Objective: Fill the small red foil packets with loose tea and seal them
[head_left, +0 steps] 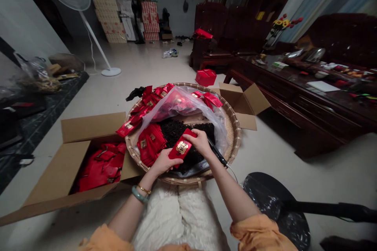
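Between my two hands is a red packet (180, 150) with a gold label, tilted over the woven basket tray. My left hand (165, 161) grips its lower left end, thumb on top. The upper right end is pinched by my right hand (199, 141). Beneath lies a heap of dark, loose, dried leaf-like stuff (172, 129) on clear plastic sheeting (221, 119). A stack of similar red packets (151, 141) sits left of the heap. More red packets (141, 110) line the far left rim of the round basket tray (235, 137). A black pen-like tool (217, 152) with a white cord lies by my right wrist.
An open cardboard box (55, 164) full of red packets stands at the left. Another open box (246, 100) and a red carton (205, 77) are beyond the tray. A dark wooden table (309, 113) runs along the right, near a black round base (271, 192). A fan (97, 39) stands back left.
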Motion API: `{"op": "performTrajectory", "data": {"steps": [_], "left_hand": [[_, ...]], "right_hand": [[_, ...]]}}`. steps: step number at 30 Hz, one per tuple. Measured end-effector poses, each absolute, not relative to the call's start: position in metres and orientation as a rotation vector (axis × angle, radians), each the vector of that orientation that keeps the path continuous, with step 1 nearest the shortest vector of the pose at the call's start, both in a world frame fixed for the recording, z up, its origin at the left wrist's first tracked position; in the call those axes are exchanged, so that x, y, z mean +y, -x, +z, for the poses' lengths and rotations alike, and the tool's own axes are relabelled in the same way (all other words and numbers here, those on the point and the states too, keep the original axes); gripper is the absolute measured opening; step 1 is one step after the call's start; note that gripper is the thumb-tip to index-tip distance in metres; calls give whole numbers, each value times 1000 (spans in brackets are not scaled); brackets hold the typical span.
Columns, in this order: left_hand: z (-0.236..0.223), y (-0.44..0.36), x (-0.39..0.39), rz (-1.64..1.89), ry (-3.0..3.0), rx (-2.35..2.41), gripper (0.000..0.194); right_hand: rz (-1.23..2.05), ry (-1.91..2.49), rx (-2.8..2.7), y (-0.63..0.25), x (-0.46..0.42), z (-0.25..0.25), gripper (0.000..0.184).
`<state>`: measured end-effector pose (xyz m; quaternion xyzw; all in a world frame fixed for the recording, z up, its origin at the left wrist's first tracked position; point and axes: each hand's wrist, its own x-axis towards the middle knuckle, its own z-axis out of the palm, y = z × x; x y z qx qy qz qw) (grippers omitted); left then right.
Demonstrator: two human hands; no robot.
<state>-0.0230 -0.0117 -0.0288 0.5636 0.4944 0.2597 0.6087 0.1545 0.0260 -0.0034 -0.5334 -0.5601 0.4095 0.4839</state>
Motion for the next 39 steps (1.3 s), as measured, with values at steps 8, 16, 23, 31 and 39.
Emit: {"op": "performTrajectory", "data": {"steps": [8,16,23,31,39], "left_hand": [[-43,19,-4,817,-1290,1092,54],[-36,17,-4,770,-1246,1020,43],[-20,11,-9,732,-1058,941,44],[-29,13,-6,793,-1273,1081,42],[-35,26,-11,970,-1642,1069,34]], "right_hand": [[1062,1292,-1397,-153,26,-9,35],[1090,1279,-1428,-146,22,-12,33],[1015,1283,-1518,-142,17,-6,29],[866,1209,-1474,-147,10,4,30],[462,994,-1962,-161,-32,37,15]]}}
